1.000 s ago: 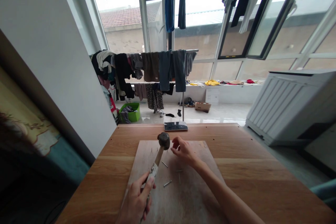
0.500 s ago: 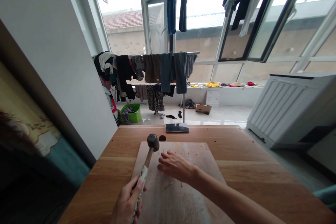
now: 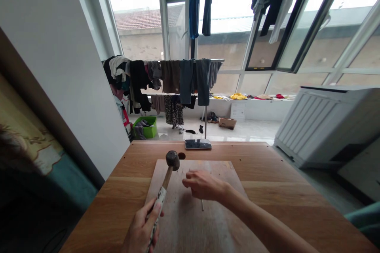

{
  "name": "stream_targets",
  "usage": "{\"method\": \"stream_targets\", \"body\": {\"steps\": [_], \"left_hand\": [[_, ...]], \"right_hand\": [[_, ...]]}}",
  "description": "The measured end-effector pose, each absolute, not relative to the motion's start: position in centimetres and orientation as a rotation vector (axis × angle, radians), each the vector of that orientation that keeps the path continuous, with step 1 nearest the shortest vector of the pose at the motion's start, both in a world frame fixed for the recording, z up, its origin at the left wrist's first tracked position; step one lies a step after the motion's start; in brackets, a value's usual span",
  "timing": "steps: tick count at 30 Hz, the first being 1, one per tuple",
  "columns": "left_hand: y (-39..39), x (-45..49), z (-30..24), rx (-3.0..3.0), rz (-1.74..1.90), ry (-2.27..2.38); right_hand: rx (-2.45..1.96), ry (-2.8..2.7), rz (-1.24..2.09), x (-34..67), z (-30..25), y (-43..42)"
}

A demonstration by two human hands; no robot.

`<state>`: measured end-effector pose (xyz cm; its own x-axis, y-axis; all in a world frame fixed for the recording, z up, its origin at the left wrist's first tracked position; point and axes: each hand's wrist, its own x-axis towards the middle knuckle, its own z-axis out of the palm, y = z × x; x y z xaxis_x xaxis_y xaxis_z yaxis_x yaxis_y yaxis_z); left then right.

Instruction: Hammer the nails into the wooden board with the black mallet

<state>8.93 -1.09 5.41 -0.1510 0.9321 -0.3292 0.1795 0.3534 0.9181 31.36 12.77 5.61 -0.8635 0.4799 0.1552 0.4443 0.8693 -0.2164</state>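
My left hand is closed round the pale handle of a hammer, whose dark head hovers over the far left corner of a grey wooden board. My right hand rests on the board's middle with its fingers curled down as if pinching; what they hold is hidden. One loose nail lies just behind that hand. Small nails stand upright in the board near the hammer head.
The board lies on a brown wooden table. A dark phone sits at the table's far edge. Beyond are a clothes rack, a green basket, a white cabinet at right and a wall at left.
The hammer swung left and its head dropped lower. My right hand moved from the far part of the board toward the loose nails in the middle and curled its fingers there.
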Motion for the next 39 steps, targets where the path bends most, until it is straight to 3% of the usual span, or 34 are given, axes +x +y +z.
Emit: {"method": "stream_targets", "body": {"steps": [3,6,12,39], "left_hand": [[-1.2,8.8,4.9,1.04,0.945,1.591],[-1.4,8.9,4.6,1.037,0.989,1.588],[-1.6,9.2,4.8,1.016,1.019,1.602],[0.0,13.7,5.0,1.178,0.748,1.501]], "right_hand": [[-1.007,-2.269,0.657,33.4,4.4,15.1],[-1.136,-1.98,0.728,34.3,2.6,16.3],[-1.124,-1.943,0.752,33.7,0.3,15.8],[-1.125,-1.889,0.837,33.7,0.0,15.8]]}}
